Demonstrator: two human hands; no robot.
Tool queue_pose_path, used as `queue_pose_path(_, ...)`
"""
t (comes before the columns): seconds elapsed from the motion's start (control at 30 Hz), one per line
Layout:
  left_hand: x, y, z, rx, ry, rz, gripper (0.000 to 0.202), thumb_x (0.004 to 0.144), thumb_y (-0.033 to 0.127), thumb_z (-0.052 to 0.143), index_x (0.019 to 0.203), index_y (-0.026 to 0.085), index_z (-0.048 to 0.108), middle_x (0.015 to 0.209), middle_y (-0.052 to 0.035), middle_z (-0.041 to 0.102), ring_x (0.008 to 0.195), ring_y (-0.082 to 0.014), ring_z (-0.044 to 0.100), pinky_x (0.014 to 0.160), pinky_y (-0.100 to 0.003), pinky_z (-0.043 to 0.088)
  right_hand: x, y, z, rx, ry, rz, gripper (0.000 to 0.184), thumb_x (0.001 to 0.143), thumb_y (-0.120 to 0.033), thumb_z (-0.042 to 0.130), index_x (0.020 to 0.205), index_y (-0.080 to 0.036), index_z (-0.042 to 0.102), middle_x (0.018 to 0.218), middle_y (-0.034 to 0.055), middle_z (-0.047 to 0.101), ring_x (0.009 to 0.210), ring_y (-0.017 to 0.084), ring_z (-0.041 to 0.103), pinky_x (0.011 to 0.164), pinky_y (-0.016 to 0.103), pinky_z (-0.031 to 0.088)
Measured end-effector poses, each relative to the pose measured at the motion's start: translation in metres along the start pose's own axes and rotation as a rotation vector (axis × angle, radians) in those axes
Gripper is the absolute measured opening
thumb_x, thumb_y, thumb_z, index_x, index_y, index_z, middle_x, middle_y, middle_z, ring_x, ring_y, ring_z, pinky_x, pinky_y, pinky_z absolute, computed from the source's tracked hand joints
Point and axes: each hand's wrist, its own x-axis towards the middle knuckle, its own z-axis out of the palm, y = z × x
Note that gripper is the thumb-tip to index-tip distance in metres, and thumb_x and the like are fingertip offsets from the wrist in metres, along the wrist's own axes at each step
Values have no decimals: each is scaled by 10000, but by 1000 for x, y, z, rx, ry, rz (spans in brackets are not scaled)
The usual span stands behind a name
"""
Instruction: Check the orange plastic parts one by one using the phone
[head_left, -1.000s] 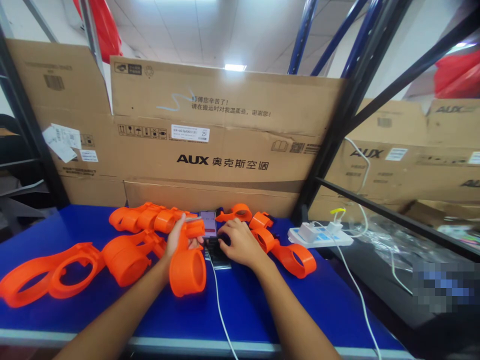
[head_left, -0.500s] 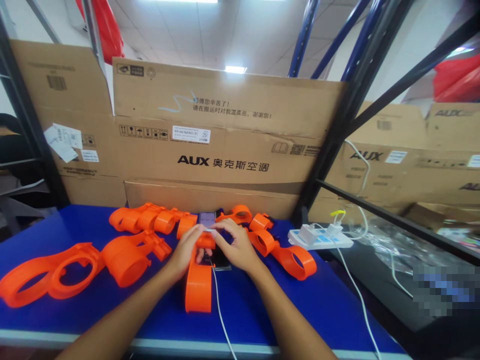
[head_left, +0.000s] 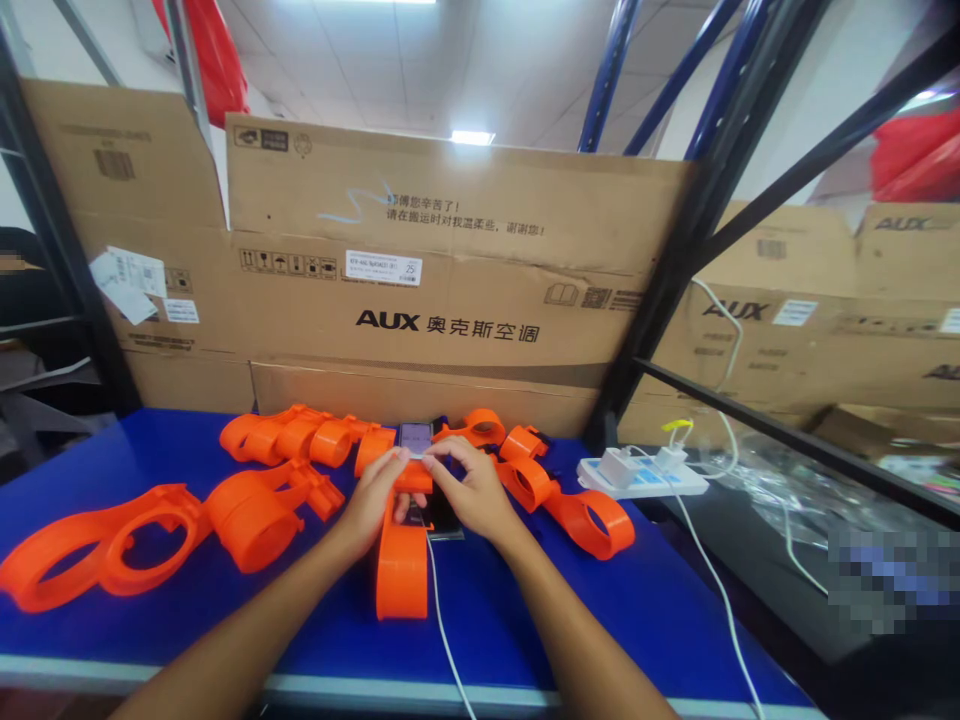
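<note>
My left hand point(head_left: 373, 500) and my right hand point(head_left: 466, 492) meet at the middle of the blue table point(head_left: 150, 450), both gripping one orange plastic part point(head_left: 401, 560). The part's wide ring hangs toward me, below my hands, while its narrow upper end sits between my fingertips. A small pale piece shows at the fingertips of my right hand; I cannot make out what it is. A phone point(head_left: 415, 438) lies just behind my hands, and a white cable point(head_left: 442, 630) runs from under them to the table's front edge.
Several more orange ring parts lie on the table: a big one at the left point(head_left: 97, 545), a row at the back point(head_left: 300, 437), others on the right point(head_left: 585, 520). A white power strip point(head_left: 641, 478) with chargers sits at the right. Cardboard boxes point(head_left: 450, 290) wall the back.
My left hand turned the orange part edge-on and brought it to the middle. My right hand left the dark thing on the table and joined it at the part's top.
</note>
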Motion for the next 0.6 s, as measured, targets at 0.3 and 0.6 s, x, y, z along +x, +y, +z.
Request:
queue_pose_path(0.3,2,17,-4,10,75,30,479,894,616,615,830,143,643,615,-68,713,320,-72,418,357,-213,297,1,3,-3,37,70,80,221,986,-409,619,960,-216,722,951,52,733,870,216,655,818,346,501)
queue_pose_path(0.6,8,29,-22,-86,67,-14,509,876,616,629,674,149,637,331,33,430,288,-96,383,343,-207,267,3,6,-10,104,132,144,267,981,-452,613,964,-205,713,907,38,727,815,202,641,760,321,497)
